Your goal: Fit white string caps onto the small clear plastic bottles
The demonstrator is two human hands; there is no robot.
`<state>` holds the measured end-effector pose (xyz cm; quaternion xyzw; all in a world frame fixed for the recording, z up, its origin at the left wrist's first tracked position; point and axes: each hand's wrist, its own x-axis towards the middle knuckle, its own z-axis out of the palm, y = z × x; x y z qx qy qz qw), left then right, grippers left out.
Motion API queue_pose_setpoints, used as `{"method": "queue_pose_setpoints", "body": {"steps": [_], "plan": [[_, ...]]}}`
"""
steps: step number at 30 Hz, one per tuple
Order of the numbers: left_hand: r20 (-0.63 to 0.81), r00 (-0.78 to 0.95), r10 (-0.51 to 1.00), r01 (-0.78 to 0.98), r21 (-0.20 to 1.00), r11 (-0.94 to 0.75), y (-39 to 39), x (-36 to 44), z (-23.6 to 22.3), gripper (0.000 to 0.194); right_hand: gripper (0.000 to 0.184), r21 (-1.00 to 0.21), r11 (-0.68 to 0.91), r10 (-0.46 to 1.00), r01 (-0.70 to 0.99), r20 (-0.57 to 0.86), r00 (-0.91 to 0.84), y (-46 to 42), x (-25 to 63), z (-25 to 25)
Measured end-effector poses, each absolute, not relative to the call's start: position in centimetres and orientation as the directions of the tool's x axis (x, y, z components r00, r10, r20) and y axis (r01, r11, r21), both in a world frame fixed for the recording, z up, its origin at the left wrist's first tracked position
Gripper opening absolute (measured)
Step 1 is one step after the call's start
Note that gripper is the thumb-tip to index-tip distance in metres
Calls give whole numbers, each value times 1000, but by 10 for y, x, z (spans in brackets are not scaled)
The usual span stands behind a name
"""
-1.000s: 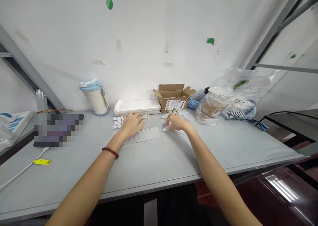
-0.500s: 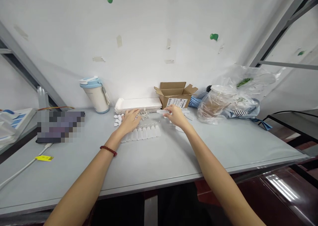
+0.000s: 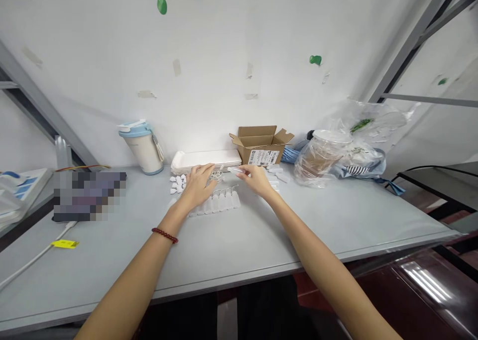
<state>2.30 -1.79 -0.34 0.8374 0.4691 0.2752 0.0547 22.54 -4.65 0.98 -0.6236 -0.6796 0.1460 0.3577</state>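
My right hand pinches a small translucent plastic piece between thumb and fingers, its free end toward the left. My left hand lies over the table with fingers stretched out and thumb apart, its fingertips beside a small heap of white cords. Whether those fingertips touch the cords, I cannot tell. In front of the hands lies a row of several translucent plastic pieces with thin strings at their tops. Small white parts are clustered left of my left hand. More pale plastic pieces lie right of my right hand.
Behind the hands are a stack of white trays and an open cardboard box. A lidded tumbler stands at the left, near a blurred dark device with a cable. A plastic-wrapped container stands at the right.
My right hand has moved left with the plastic piece, closer to my left hand. The left hand stays by the cords with its thumb more visible. The camera view has shifted slightly.
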Motion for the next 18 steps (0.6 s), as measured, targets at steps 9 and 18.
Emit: {"method": "queue_pose_setpoints", "body": {"steps": [9, 18], "plan": [[456, 486, 746, 629, 410, -660, -29, 33, 0, 45, 19, -691, 249, 941, 678, 338, -2, -49, 221, 11], [527, 466, 711, 565, 440, -698, -36, 37, 3, 37, 24, -750, 295, 942, 592, 331, -51, -48, 220, 7]]}}
